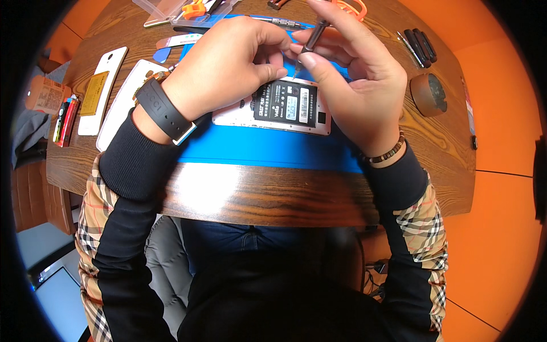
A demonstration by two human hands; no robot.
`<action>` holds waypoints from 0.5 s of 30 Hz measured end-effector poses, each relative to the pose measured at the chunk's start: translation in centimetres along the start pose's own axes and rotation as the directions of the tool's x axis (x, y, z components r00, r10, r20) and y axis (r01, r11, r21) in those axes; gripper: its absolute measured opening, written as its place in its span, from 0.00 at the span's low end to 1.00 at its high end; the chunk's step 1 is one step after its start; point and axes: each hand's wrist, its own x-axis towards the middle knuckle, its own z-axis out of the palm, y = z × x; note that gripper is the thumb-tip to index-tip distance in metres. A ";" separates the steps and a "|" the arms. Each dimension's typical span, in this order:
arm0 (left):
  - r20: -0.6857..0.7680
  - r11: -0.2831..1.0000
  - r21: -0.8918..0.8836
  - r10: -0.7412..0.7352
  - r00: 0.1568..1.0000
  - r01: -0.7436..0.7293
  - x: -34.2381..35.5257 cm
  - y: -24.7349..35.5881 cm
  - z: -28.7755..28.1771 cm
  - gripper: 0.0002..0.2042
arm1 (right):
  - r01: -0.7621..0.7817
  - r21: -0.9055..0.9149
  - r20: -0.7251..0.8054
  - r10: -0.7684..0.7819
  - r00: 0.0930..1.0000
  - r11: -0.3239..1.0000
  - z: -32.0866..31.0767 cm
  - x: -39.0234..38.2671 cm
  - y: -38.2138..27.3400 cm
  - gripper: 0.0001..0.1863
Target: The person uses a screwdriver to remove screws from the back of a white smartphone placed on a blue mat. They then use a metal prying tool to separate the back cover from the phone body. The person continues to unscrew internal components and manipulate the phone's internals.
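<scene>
Nearest, a pair of blue jeans (245,242) shows below the front edge of a glossy brown wood-grained table (273,191), with black sleeves patched in tan plaid (419,239) reaching up on both sides. Past that edge lies a flat bright blue mat (250,147), and on it rests a pale, opened smartphone body (228,118), its inside facing up, with a black rectangular labelled battery (293,102) seated in it. The left hand (228,60), above a black-strapped wristwatch (165,111), bends over the phone's far left part, thumb and fingers curled close together; whether they pinch anything, I cannot tell. The right hand (362,74), above a brown beaded bracelet (388,151), grasps a slim dark brown screwdriver (314,37) between thumb and fingers, its thin tip pointing down at the phone's far edge; whether it touches is unclear. To the left lie a white flat panel (109,71) with a gold-coloured label and, nearer the watch, a white shell (118,108). To the right stands a round brown bowl (428,94). Farther off are a blue rounded pick (162,55), slim black tools (421,48) and, at the far side, a clear plastic box (226,12).
</scene>
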 end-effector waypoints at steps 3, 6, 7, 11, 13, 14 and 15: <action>0.010 0.999 0.032 -0.033 0.999 0.033 -0.1 0.3 -0.1 0.07 | 0.059 -0.138 0.055 -0.052 0.997 0.989 -0.2 0.3 -0.2 0.31; 0.024 0.999 0.034 -0.037 0.999 0.036 -0.1 0.4 -0.2 0.07 | -0.009 -0.139 0.040 0.014 0.999 0.990 -0.3 0.2 -0.3 0.32; 0.030 0.999 0.028 -0.035 0.999 0.034 0.0 0.3 -0.3 0.07 | -0.018 -0.135 0.039 0.024 0.999 0.991 -0.5 0.1 -0.4 0.31; 0.010 0.998 0.033 0.051 0.999 -0.051 0.2 0.0 -0.2 0.08 | 0.053 -0.184 0.059 -0.042 0.997 0.982 -0.8 0.1 -0.5 0.30; 0.021 1.000 0.017 0.018 1.000 -0.019 -0.1 0.1 -0.2 0.08 | 0.100 -0.210 0.048 -0.092 0.995 0.973 -0.3 0.3 -0.7 0.30; 0.028 0.999 0.035 -0.024 0.999 0.023 -0.1 0.1 -0.2 0.08 | 0.101 -0.208 0.038 -0.095 0.995 0.973 -0.2 0.5 -0.7 0.30; 0.023 1.000 0.019 -0.006 1.000 0.005 0.0 0.1 -0.2 0.08 | 0.055 -0.175 0.019 -0.052 0.998 0.983 0.4 0.4 -1.0 0.30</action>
